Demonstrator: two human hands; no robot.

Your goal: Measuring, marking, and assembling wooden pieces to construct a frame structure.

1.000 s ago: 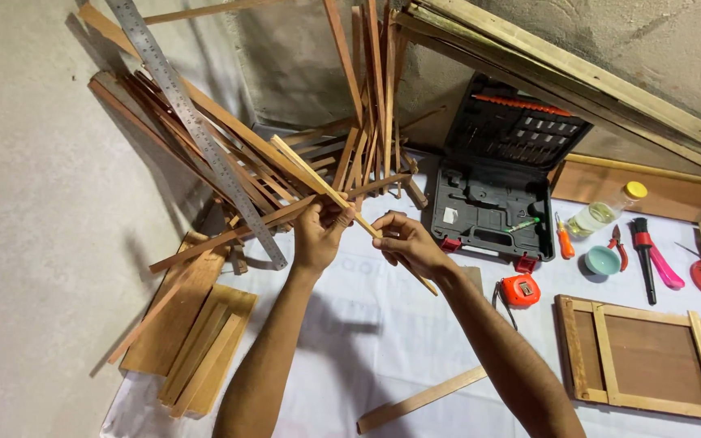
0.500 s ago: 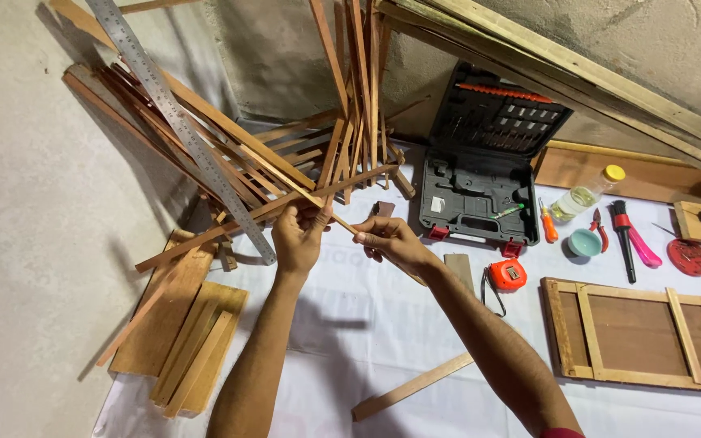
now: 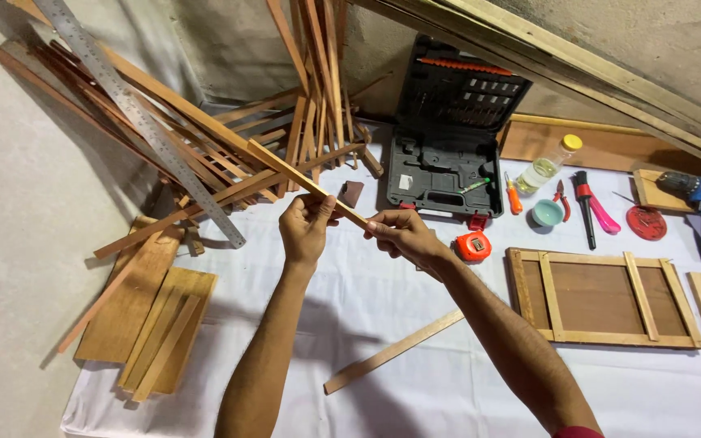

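Both my hands, left and right, pinch one wooden strip (fingers closed); tilting could snag the leaning strip pile.

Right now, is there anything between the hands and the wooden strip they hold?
No. The left hand and the right hand both grip the strip directly, with nothing visible in between.

Tape measure between open tool case and wooden frame
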